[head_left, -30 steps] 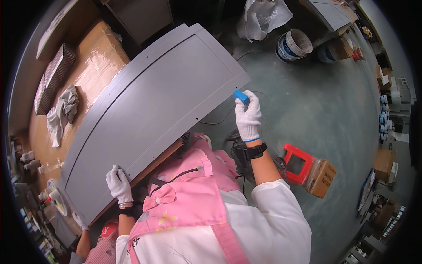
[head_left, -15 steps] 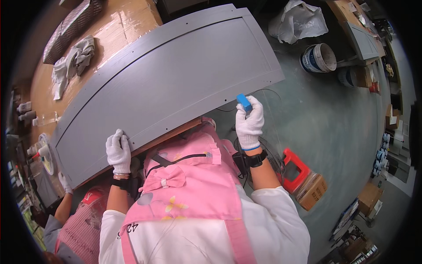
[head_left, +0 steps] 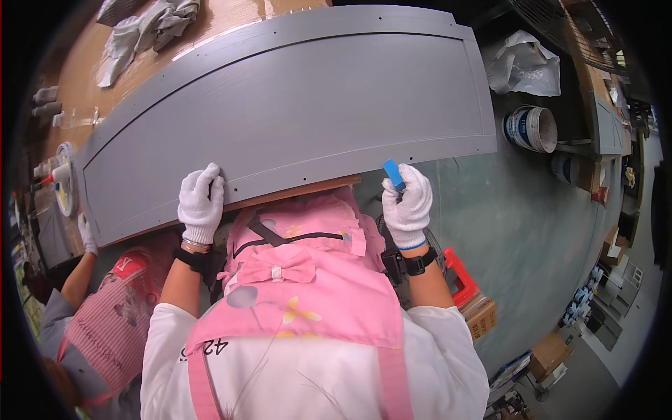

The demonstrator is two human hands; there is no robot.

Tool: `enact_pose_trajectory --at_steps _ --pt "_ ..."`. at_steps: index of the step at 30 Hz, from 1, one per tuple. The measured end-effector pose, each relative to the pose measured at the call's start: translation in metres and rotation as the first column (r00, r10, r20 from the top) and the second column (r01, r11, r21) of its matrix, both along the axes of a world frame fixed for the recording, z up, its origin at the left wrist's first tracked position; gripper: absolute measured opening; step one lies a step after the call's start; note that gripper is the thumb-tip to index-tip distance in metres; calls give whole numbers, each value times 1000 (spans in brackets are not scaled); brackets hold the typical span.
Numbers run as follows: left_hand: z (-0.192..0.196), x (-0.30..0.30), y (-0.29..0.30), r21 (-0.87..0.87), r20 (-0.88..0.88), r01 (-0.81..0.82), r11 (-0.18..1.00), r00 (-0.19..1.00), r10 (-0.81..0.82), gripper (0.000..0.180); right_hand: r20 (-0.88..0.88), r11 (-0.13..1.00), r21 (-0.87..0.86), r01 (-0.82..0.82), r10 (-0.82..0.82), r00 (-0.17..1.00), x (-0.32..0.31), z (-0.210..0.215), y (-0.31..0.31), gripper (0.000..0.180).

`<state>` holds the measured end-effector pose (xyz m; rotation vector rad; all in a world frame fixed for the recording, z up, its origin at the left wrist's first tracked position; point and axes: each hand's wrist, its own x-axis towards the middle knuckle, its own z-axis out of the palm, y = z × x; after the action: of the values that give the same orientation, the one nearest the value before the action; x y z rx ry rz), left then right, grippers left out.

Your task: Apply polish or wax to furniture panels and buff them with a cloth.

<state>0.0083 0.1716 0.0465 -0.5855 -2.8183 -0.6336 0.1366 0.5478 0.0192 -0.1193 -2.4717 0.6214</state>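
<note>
A large grey panel [head_left: 301, 105] with a raised frame, a curved far edge and small holes lies across the bench in front of me. My left hand [head_left: 201, 203], in a white knit glove, rests at its near edge with fingers bent and close together; whatever they hold, if anything, is hidden. Just off the same edge, farther right, my right hand [head_left: 407, 208], gloved alike, pinches a small blue block [head_left: 393, 175] between thumb and fingers. The block's upper end sticks out beyond the fingertips.
At far left, another person's gloved hand [head_left: 87, 234] touches the panel's left end. Grey cloths [head_left: 150, 31] lie on the wrapped bench top [head_left: 84, 105]. A paint bucket [head_left: 530, 129] and a plastic bag [head_left: 525, 66] are right of the panel. A red-handled thing [head_left: 460, 276] stands beside my right forearm.
The view has shifted, so the panel sits farther right and more level. My right hand has come lower and nearer the panel's edge, the blue block still pinched. My left hand stays at the edge.
</note>
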Motion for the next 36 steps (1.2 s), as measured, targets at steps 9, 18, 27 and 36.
enact_pose_trajectory --at_steps 9,18,27,36 --pt "0 -4 -9 42 -8 16 999 1000 -15 27 269 903 -51 -426 423 865 -33 17 -67 34" --pt "-3 -4 -19 59 -8 16 998 1000 -16 28 132 935 144 -325 307 942 -21 26 -20 39" --pt "-4 -3 -16 24 26 -21 999 999 21 28 44 965 263 14 -27 999 0 7 41 49" --pt "5 2 -18 7 32 -63 998 997 63 27 8 936 333 109 -118 993 11 8 92 45"
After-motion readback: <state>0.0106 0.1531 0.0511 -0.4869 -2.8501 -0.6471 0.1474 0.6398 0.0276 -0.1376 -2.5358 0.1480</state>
